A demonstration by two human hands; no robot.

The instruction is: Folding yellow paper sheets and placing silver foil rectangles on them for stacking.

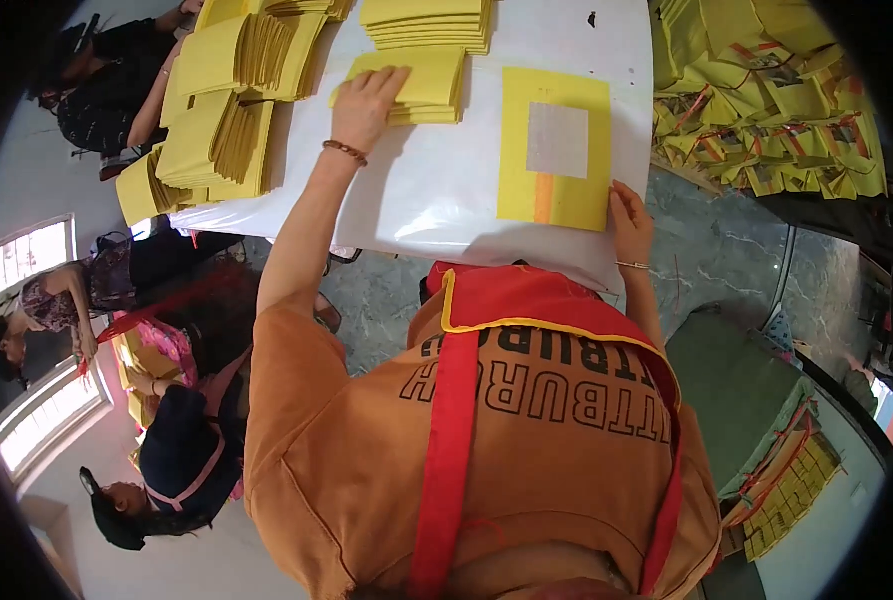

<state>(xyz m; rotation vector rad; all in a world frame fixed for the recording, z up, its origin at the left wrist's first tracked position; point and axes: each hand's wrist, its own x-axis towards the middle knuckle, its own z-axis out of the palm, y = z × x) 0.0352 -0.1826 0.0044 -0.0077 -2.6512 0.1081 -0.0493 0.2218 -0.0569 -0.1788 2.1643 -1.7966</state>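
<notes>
A yellow paper sheet lies flat on the white-covered table, with a pale grey rectangle on it and an orange strip running down to its near edge. My right hand is at the sheet's lower right corner, fingers loosely bent and a little apart. Whether the fingertips touch the paper is hard to see. To the left, my left hand rests with its fingers laid out over the top of a short pile of folded yellow papers, holding nothing that shows.
Further yellow stacks stand beyond that pile and along the table's left side. Many yellow bundles with red ties sit at the right. Other people work at the left. A green-covered block stands at the lower right.
</notes>
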